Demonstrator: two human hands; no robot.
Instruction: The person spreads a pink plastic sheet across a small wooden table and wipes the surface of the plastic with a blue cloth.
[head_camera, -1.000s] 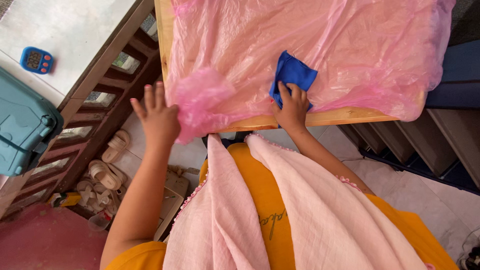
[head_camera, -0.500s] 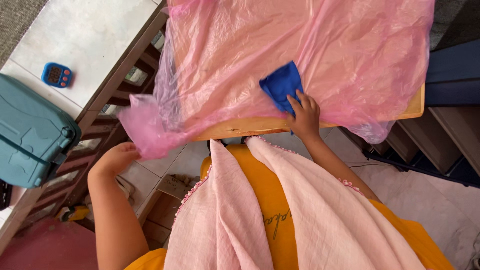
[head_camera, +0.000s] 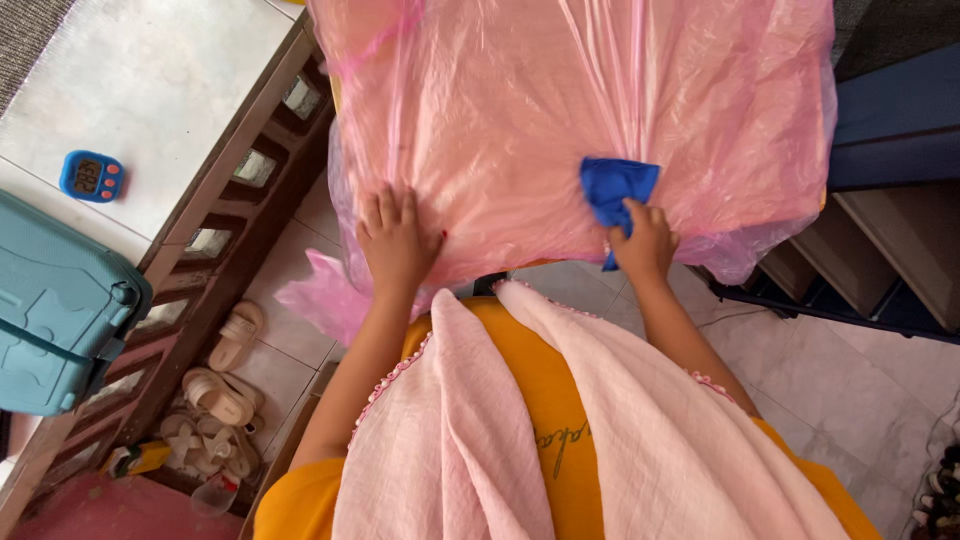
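Left hand (head_camera: 395, 238) lies flat and open, palm down, on the pink plastic sheet (head_camera: 520, 100) close to the near edge of the surface, fingers spread and pointing away from the body. It presses the thin film down rather than gripping it. Right hand (head_camera: 645, 240) is closed around a bunched blue cloth (head_camera: 612, 185), which sits on the sheet near the same edge, over to the right; the fingers curl over its lower part while the rest pokes out above the knuckles.

Judging by this, the step in hand is wiping the plastic cover, one hand pinning it while the other works the cloth. The sheet drapes over the whole surface, wrinkled in long folds, and a loose corner hangs off the front left edge toward the tiled floor (head_camera: 300, 340).

Any further stroke calls for steady downward pressure from the left hand, since the film looks light and slippery and would likely ride along with the cloth or bunch up. Keeping the cloth flat against the sheet would matter too.

Off to the left, a teal case (head_camera: 55, 310) and a small blue timer (head_camera: 92, 176) sit apart from the work, with sandals (head_camera: 215, 390) on the floor below.
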